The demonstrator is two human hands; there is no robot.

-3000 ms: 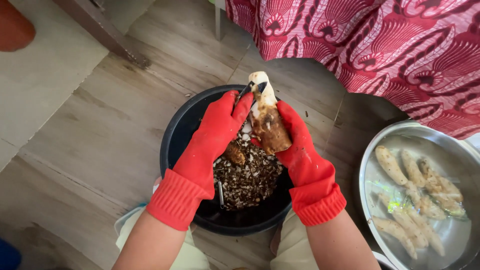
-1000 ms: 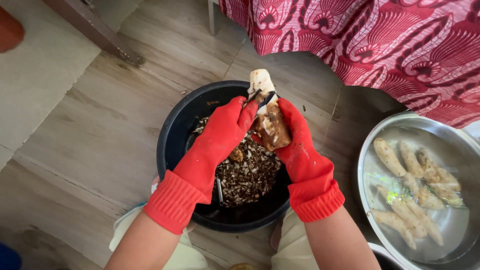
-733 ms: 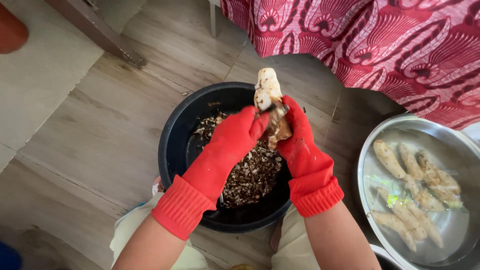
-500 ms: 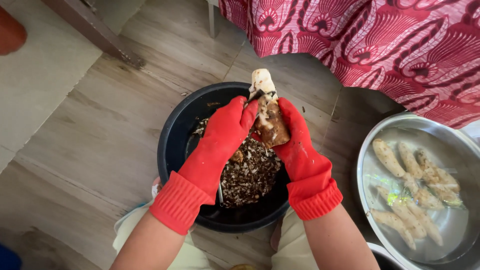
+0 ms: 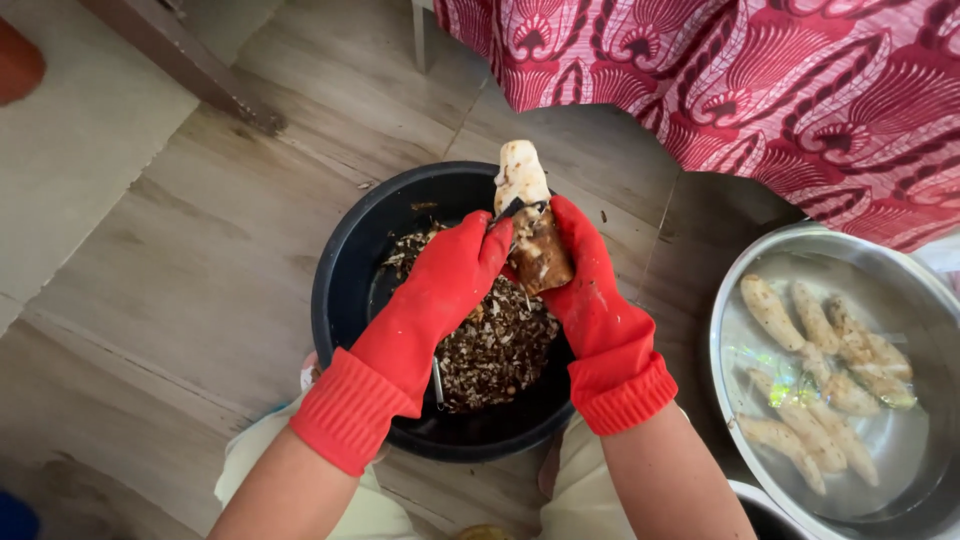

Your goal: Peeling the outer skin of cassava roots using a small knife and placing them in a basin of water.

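Both hands wear red rubber gloves and work above a black basin (image 5: 345, 290) standing on the wooden floor (image 5: 200, 260). The right hand (image 5: 590, 290) is wrapped around the lower, brown-skinned part of a root (image 5: 530, 215), whose pale peeled tip points away over the basin's far rim. The left hand (image 5: 450, 280) is closed on a dark peeler (image 5: 508, 210) laid against the root. Brown peelings (image 5: 495, 345) fill the basin's bottom. Near the floor's right edge, a metal bowl (image 5: 740, 290) holds peeled roots (image 5: 825, 370) in water.
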